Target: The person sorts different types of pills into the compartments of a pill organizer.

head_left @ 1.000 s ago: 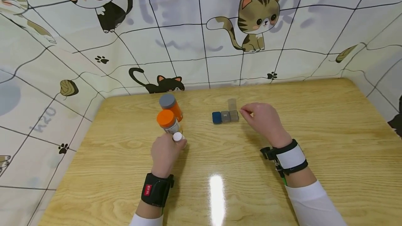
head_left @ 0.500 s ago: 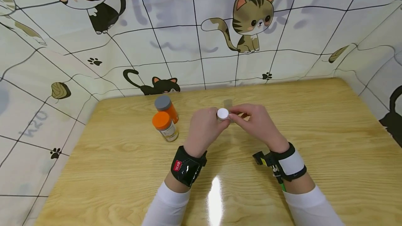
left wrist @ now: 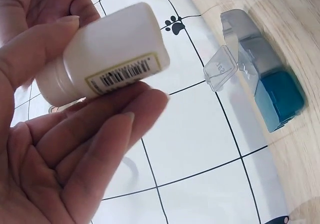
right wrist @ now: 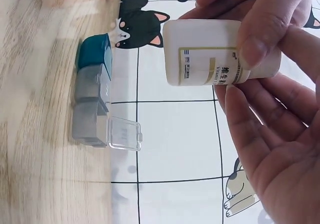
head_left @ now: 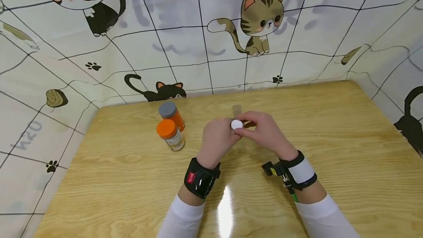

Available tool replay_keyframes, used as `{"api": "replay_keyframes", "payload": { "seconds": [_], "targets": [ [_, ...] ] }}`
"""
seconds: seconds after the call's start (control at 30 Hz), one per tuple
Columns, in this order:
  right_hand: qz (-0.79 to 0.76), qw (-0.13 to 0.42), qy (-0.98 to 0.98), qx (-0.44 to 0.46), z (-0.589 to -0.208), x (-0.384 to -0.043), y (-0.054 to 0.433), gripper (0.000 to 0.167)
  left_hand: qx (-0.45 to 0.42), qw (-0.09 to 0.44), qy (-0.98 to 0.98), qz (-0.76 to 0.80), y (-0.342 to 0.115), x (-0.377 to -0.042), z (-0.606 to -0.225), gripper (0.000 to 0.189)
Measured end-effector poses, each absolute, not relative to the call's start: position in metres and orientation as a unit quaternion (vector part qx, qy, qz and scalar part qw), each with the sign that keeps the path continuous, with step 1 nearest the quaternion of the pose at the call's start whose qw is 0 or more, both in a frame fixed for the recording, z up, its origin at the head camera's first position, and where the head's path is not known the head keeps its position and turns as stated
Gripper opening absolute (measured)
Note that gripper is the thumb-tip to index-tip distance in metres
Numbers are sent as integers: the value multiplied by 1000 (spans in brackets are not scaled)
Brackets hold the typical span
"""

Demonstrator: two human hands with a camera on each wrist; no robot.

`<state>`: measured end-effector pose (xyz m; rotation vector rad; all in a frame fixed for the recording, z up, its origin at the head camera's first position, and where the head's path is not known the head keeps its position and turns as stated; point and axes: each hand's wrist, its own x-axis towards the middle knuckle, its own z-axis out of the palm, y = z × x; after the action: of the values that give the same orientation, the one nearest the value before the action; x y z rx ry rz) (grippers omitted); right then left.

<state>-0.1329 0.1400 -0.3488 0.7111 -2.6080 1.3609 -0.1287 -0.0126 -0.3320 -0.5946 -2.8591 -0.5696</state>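
Observation:
A small white pill bottle point(left wrist: 115, 49) with a label and barcode is held over the table between both hands. My left hand point(head_left: 216, 139) grips it around the neck and body, thumb on top in the right wrist view. At the bottle's white cap point(head_left: 236, 124), my right hand point(head_left: 262, 129) pinches with thumb and fingers. Behind the hands stands a pill organizer point(right wrist: 90, 89) of three joined boxes: teal, grey and lighter grey. The lighter box's clear lid point(right wrist: 125, 133) is flipped up. In the head view the hands hide most of the organizer.
To the left on the wooden table point(head_left: 132, 179) stand an orange bottle with a grey cap point(head_left: 167, 110) and a clear bottle with an orange cap point(head_left: 166, 129). A cat-printed cloth point(head_left: 185, 47) rises behind the table and along its sides.
My left hand has carried the white pill bottle rightward from beside the two other bottles to the organizer. My right hand has come onto its cap, and the head view has shifted slightly.

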Motion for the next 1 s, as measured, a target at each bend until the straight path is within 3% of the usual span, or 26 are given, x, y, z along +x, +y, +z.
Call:
{"api": "replay_keyframes", "payload": {
  "seconds": [0.23, 0.4, 0.5, 0.7, 1.0],
  "targets": [
    [434, 75, -865, 241, -352, -137, 142, 21, -219, 66, -931, -283, -17, -132, -345, 14],
    [441, 85, -860, 243, -355, -138, 144, 20, -229, 6, -891, -393, -25, -140, -364, 35],
    [438, 78, -860, 250, -357, -139, 144, 20, -230, -32, -872, -430, -30, -143, -370, 36],
    [388, 38, -878, 278, -365, -141, 140, 14, -235, -69, -892, -381, -36, -149, -379, 33],
    [380, 0, -887, 263, -380, -143, 135, 16, -250, -82, -913, -311, -38, -156, -388, 25]
  ]
}}
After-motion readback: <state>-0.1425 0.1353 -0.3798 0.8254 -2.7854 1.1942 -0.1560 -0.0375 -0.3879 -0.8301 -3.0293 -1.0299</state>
